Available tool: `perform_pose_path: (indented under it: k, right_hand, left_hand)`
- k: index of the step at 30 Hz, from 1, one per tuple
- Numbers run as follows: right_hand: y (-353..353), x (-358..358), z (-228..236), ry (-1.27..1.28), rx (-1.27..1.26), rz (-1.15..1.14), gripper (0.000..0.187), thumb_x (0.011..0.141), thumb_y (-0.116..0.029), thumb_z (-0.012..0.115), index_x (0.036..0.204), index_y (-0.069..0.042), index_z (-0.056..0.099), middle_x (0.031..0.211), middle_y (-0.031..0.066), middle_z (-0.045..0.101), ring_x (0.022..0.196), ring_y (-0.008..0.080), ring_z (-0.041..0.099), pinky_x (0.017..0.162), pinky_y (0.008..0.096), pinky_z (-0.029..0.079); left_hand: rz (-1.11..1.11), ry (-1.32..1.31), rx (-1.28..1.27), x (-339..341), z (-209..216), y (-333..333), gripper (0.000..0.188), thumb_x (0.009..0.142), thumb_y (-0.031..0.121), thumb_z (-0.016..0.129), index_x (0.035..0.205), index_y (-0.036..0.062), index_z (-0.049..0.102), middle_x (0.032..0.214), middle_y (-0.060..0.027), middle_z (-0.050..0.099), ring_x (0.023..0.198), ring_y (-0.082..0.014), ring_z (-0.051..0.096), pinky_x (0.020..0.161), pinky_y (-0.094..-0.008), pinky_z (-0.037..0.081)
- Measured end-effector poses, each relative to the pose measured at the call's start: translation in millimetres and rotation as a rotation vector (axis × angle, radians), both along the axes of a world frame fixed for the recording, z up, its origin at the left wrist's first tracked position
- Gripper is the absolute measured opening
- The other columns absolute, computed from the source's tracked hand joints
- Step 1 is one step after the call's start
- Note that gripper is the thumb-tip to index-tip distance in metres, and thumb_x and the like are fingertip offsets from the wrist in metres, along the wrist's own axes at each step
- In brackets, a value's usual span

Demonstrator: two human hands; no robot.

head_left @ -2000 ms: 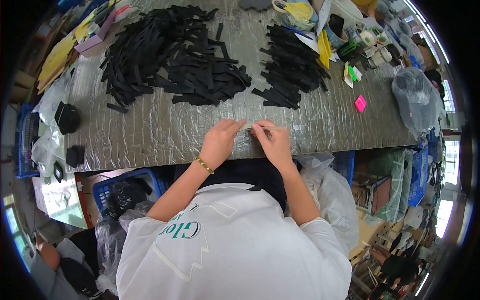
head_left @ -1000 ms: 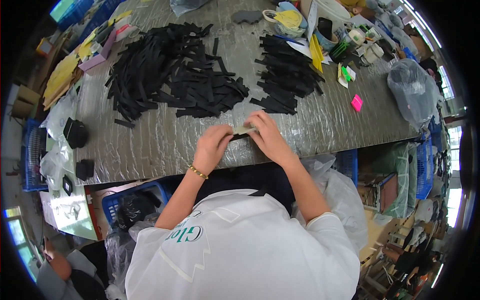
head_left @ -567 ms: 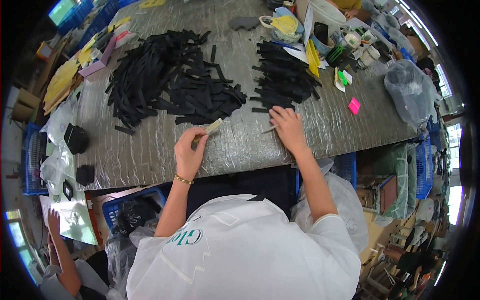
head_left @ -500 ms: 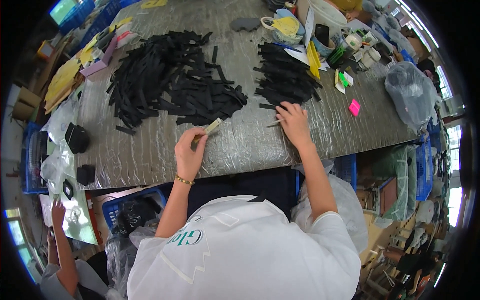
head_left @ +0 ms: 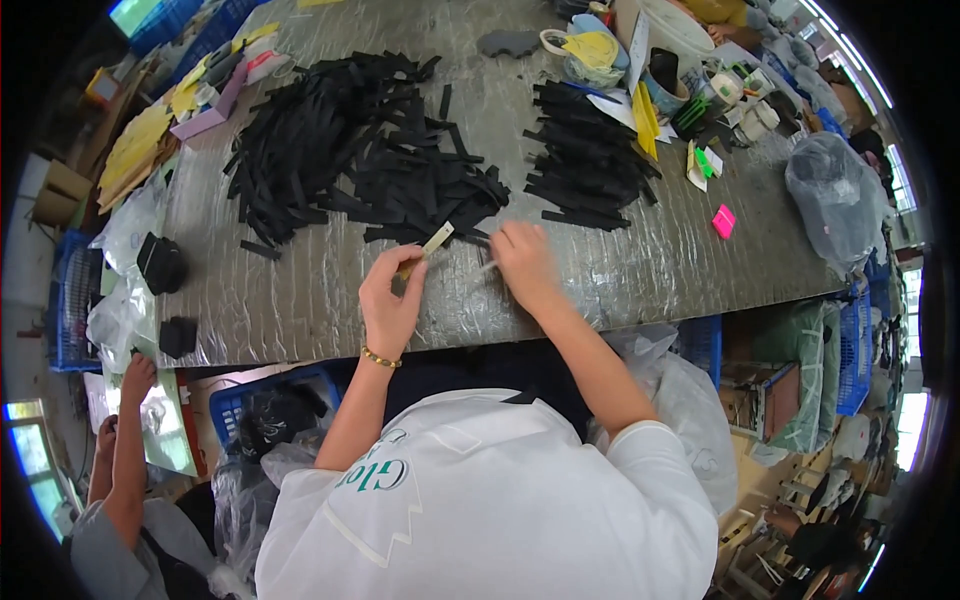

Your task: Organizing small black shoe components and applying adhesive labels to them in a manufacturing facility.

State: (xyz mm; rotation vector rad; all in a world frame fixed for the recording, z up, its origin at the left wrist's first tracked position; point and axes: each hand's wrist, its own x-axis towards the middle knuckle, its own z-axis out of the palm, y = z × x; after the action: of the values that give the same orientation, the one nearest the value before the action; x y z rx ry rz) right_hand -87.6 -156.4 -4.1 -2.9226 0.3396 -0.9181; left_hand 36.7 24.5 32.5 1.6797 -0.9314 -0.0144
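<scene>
The right hand (head_left: pixel 525 265) was blurred, its fingertips unclear, and the stick (head_left: pixel 483 270) in it smeared. The left hand (head_left: pixel 392 300) hid part of the strip (head_left: pixel 438 238), whose marks were too small to read. The picture's edges cut off desk (head_left: pixel 280 300) and shirt (head_left: pixel 500 480).

The table (head_left: pixel 250 315) had a dark grey top under a shiny, wrinkled covering that caught the light in streaks. A large, loose heap of black strips (head_left: pixel 310 130) lay left of centre, its strips crossing at many angles and spreading toward the near side. Just off its near left edge lay a single black strip (head_left: pixel 260 249). A narrower pile of black strips (head_left: pixel 590 160) lay apart to the right, its strips more nearly aligned. Farther right was a bright pink pad (head_left: pixel 723 222); a grey wavy-edged piece (head_left: pixel 507 43) lay toward the far side.
</scene>
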Motion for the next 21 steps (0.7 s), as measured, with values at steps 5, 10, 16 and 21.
perform_pose_path:
  k: [5, 10, 16, 21]
  right_hand:
    - [12, -63, 22, 0.135, 0.022, 0.114, 0.019, 0.079, -0.013, 0.058, 0.095, -0.004, 0.064, 0.092, 0.0065, 0.057, 0.092, 0.0233, 0.058, 0.08, 0.0362, 0.044]
    - [20, -81, 15, 0.101, 0.15, 0.082, 0.018, 0.08, -0.011, 0.066, 0.096, -0.004, 0.065, 0.093, 0.007, 0.059, 0.089, 0.0253, 0.059, 0.079, 0.0374, 0.044]
    - [34, -79, 12, -0.011, 0.477, -0.147, 0.018, 0.083, -0.014, 0.074, 0.094, -0.003, 0.065, 0.092, 0.01, 0.06, 0.085, 0.0315, 0.058, 0.077, 0.0412, 0.045]
    - [48, -77, 8, -0.019, 0.561, -0.311, 0.018, 0.084, -0.015, 0.075, 0.094, -0.003, 0.066, 0.092, 0.0117, 0.061, 0.083, 0.034, 0.059, 0.076, 0.044, 0.045]
  left_hand:
    - [-0.171, -0.098, 0.068, -17, -3, -4, 0.017, 0.084, 0.0, 0.07, 0.101, 0.0025, 0.068, 0.101, -0.0115, 0.069, 0.092, -0.0285, 0.067, 0.081, -0.0357, 0.054]
    - [-0.418, -0.236, 0.248, -30, -20, -23, 0.017, 0.081, 0.004, 0.07, 0.098, 0.0028, 0.068, 0.107, -0.0097, 0.067, 0.097, -0.032, 0.063, 0.083, -0.0403, 0.052]
    - [-0.547, -0.198, 0.221, -28, -23, -29, 0.013, 0.081, 0.0, 0.068, 0.094, 0.001, 0.069, 0.103, -0.0094, 0.069, 0.096, -0.031, 0.063, 0.084, -0.0402, 0.051]
    - [-0.512, -0.211, 0.237, -36, -21, -27, 0.021, 0.079, -0.004, 0.067, 0.098, 0.0023, 0.071, 0.102, -0.0099, 0.069, 0.096, -0.031, 0.063, 0.084, -0.0391, 0.052]
